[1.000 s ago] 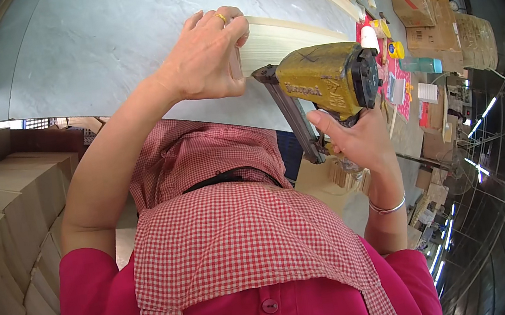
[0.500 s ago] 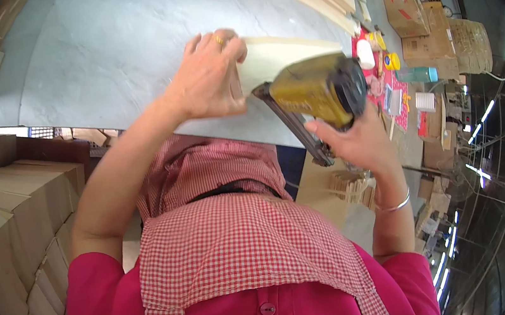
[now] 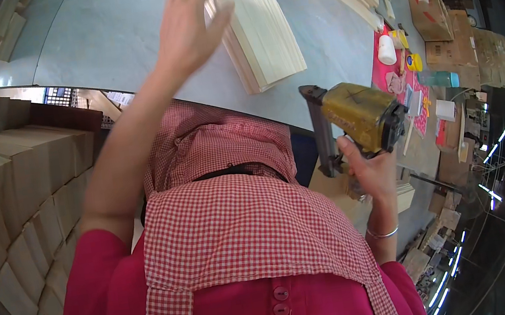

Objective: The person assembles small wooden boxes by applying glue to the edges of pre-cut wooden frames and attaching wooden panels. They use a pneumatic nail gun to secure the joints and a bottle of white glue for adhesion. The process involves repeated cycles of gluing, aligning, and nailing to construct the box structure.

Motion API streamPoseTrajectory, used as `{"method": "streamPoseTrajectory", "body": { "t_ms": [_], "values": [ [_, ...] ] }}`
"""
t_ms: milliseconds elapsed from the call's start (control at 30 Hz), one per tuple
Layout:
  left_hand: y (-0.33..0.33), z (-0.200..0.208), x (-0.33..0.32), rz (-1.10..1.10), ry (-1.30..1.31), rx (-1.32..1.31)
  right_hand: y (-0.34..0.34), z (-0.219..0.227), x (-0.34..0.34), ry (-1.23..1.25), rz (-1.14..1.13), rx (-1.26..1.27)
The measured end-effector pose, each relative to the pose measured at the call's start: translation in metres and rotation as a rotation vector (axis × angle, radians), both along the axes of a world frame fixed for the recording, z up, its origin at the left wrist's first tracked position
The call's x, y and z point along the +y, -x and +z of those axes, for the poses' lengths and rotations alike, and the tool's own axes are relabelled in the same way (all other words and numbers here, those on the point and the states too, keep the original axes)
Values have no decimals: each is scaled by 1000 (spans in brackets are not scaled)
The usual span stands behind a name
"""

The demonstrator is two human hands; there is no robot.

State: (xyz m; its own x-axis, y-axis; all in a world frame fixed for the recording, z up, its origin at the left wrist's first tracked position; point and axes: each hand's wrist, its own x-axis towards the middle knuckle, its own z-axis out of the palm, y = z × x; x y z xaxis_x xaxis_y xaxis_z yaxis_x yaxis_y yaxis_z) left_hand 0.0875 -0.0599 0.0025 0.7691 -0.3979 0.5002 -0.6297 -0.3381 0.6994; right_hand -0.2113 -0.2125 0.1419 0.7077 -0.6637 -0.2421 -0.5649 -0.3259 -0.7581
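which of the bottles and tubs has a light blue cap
The teal bottle, furthest right of them in the picture; the white bottle and yellow tubs show no such cap.

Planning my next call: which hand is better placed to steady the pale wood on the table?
Left, I'd judge: the left hand is right beside the wood, though blur hides whether it touches, while the right hand is occupied gripping the nail gun.

The nail gun (image 3: 358, 112) in the right hand (image 3: 372, 172) is now standing apart from the wooden piece (image 3: 265, 35), which is lying turned with one end toward the apron (image 3: 249, 228), while the left hand (image 3: 188, 32), blurred, is reaching farther across the table (image 3: 109, 36) by the piece's left edge.
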Motion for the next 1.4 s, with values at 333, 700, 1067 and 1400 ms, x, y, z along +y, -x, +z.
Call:
{"method": "streamPoseTrajectory", "body": {
  "t_ms": [333, 700, 1067, 1400],
  "values": [
    [-98, 28, -42, 77, -494, -103, -1, -32, 45, -34, 61, -142],
    [-150, 19, -57, -60, -726, -19, -6, -49, 46, 83, 110, -252],
    [-129, 2, -52, -14, -535, -34, -4, -55, 47, 125, 83, -238],
    [-107, 6, -46, 49, -542, 74, -7, -29, 36, -91, 54, -102]
  ]
}}
